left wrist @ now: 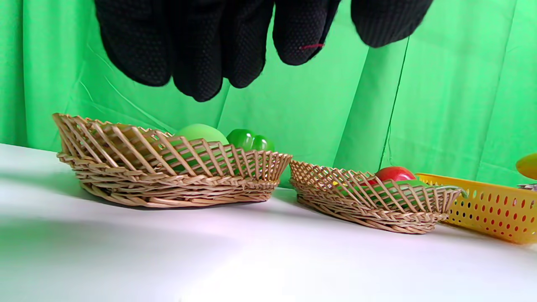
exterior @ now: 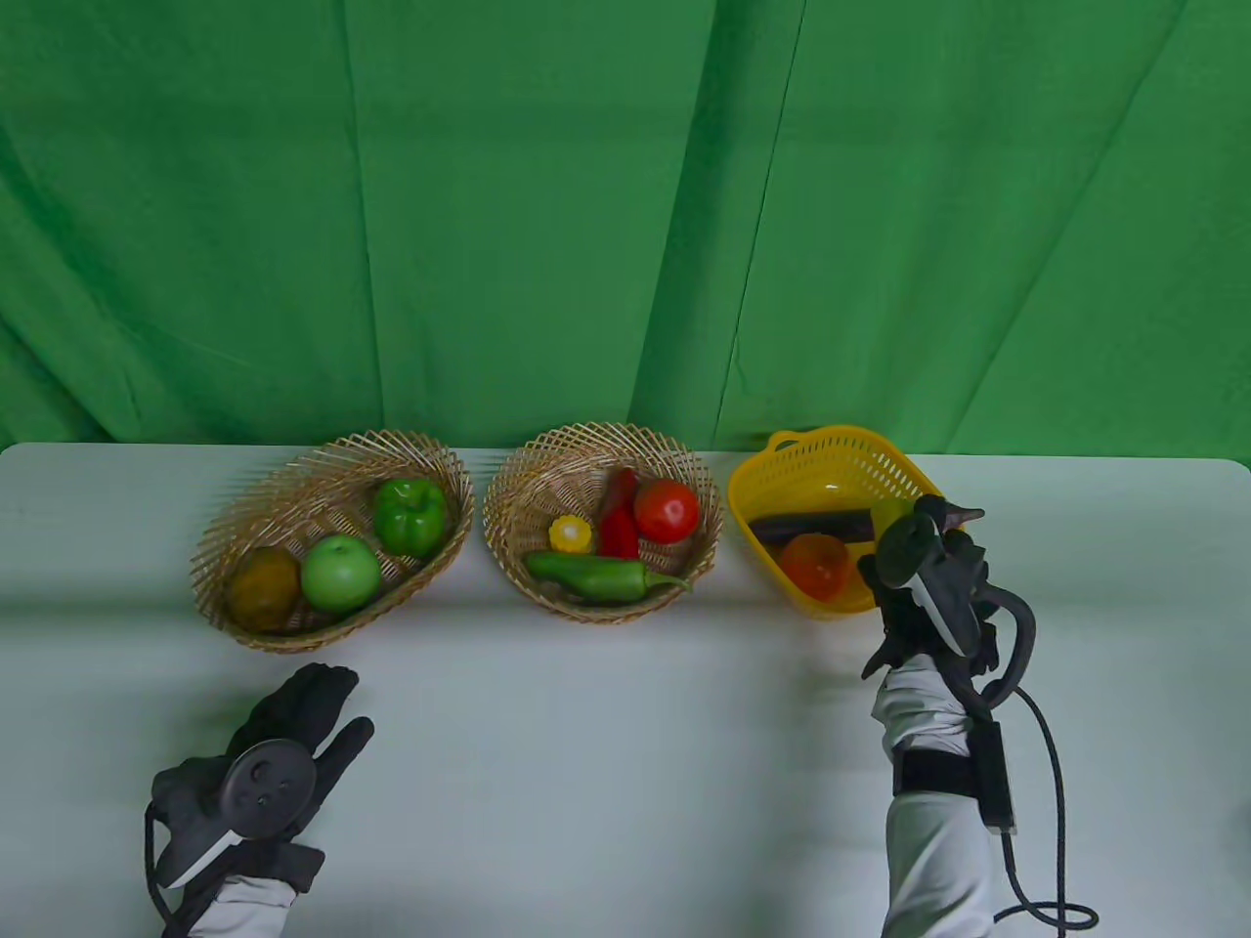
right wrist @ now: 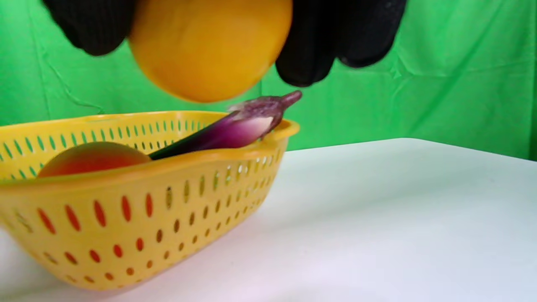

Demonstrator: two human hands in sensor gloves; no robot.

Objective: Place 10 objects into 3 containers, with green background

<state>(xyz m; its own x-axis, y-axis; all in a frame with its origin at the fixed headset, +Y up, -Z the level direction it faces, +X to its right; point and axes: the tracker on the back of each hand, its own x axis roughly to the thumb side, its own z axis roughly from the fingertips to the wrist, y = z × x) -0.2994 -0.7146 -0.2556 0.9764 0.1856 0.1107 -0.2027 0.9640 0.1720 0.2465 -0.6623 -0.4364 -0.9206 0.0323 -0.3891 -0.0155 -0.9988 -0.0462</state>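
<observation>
My right hand (exterior: 919,557) hovers over the near right rim of the yellow plastic basket (exterior: 831,445) and grips a yellow fruit (right wrist: 209,46), seen blurred between the gloved fingers (right wrist: 319,42) in the right wrist view. In the basket lie a purple eggplant (exterior: 811,528) and an orange-red fruit (exterior: 816,565). My left hand (exterior: 332,699) is flat and empty over the table, in front of the left wicker basket (exterior: 323,459); its fingers (left wrist: 197,63) hang spread in the left wrist view.
The left wicker basket holds a green pepper (exterior: 410,516), a green apple (exterior: 339,574) and a brownish fruit (exterior: 264,586). The middle wicker basket (exterior: 586,440) holds a tomato (exterior: 667,510), a red chili (exterior: 618,518), a corn piece (exterior: 570,532) and a green chili (exterior: 596,576).
</observation>
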